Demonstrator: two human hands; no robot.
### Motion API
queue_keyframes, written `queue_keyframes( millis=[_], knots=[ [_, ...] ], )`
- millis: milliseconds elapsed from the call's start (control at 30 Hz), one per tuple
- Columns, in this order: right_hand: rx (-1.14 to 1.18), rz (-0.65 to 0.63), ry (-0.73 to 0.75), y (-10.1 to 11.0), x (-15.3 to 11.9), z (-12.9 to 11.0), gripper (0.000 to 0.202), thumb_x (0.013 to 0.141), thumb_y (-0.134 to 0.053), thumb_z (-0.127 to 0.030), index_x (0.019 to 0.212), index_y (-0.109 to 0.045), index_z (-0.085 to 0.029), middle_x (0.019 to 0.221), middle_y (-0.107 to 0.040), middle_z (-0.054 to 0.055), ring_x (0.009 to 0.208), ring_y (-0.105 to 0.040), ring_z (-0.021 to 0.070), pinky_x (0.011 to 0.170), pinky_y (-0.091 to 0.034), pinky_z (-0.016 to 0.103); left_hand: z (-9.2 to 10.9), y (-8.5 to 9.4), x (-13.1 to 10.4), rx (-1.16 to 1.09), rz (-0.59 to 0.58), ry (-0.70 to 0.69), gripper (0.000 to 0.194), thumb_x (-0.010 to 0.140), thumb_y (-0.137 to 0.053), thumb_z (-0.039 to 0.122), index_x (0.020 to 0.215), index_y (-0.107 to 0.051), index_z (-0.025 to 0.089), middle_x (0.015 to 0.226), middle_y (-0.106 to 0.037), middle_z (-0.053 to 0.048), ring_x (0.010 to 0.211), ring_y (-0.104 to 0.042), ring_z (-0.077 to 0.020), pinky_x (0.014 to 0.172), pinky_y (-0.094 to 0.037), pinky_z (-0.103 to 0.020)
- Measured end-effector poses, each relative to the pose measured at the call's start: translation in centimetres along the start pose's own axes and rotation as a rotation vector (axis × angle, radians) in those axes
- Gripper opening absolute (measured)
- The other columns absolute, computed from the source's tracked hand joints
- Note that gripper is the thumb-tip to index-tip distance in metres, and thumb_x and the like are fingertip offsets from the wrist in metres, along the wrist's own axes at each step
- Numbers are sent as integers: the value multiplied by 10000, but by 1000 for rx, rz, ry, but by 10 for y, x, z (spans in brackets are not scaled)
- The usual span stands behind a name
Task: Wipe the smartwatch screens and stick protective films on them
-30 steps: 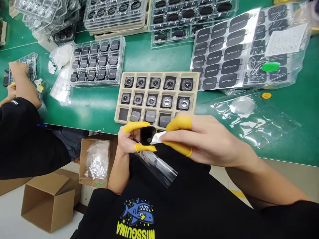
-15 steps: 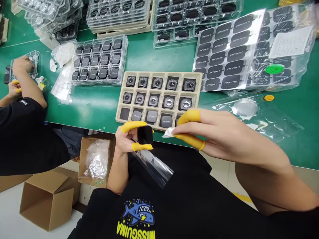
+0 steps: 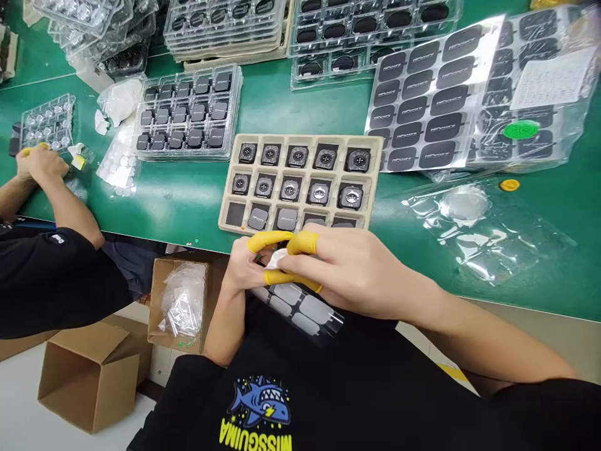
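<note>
My left hand [image 3: 241,266], with yellow finger cots, is closed around a black smartwatch case, now almost fully hidden behind my right hand. A clear film sheet [image 3: 307,310] with greyish rounded shapes hangs below the left hand; how it is held is hidden. Over the watch, my right hand [image 3: 354,266], also in yellow finger cots, pinches a crumpled white wipe [image 3: 277,258]. Just beyond both hands lies a beige tray [image 3: 223,216] with watch cases, back sensors up, in two rows. Its near row has grey labelled squares and one compartment without a watch at the left.
Stacked clear trays [image 3: 188,153] of black pieces stand beyond, at left. A silver label sheet [image 3: 464,141] and clear bags [image 3: 507,250] lie right. A co-worker's hands [image 3: 44,163] are at far left. Open cardboard boxes [image 3: 70,391] stand on the floor below.
My right hand has moved left with the wipe, onto the watch in my left hand. The film sheet has turned to show its grey shapes. The co-worker's hands have drawn back from their tray.
</note>
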State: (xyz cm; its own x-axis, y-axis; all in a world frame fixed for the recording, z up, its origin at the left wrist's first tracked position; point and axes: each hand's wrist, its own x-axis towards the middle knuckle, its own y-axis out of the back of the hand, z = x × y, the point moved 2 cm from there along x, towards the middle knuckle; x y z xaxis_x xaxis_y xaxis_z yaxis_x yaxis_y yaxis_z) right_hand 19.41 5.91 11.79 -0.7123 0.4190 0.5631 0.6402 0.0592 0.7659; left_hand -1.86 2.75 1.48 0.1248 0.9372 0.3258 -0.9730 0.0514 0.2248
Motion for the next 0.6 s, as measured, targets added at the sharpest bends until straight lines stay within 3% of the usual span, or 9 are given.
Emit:
queue_keyframes(
  millis=[200, 333, 600],
  knots=[
    [-244, -21, -241, 0, -22, 24, 265, 1085, -556, -116, 947, -772, -183, 802, -673, 57, 691, -596, 204, 531, -328, 356, 1, 2, -2, -166, 109, 0, 779, 550, -1099, 636, 1157, -863, 208, 687, -683, 40, 556, -634, -129, 536, -575, -264],
    [9, 122, -372, 8, -38, 34, 97, 1069, -708, -177, 1105, -773, -239, 974, -769, 52, 790, -722, 198, 625, -504, 325, 5, 4, -4, -234, 99, 33, 805, 546, -1113, 598, 1197, -867, 193, 719, -733, 7, 591, -731, -179, 559, -642, -297],
    [251, 300, -460, 15, -36, 21, 245, 992, -790, -95, 1085, -793, -321, 968, -787, 18, 811, -749, 200, 700, -592, 345, 8, -2, 0, -290, 110, 16, 750, 594, -1088, 624, 1176, -884, 198, 589, -634, 57, 474, -664, -147, 484, -615, -256]
  ],
)
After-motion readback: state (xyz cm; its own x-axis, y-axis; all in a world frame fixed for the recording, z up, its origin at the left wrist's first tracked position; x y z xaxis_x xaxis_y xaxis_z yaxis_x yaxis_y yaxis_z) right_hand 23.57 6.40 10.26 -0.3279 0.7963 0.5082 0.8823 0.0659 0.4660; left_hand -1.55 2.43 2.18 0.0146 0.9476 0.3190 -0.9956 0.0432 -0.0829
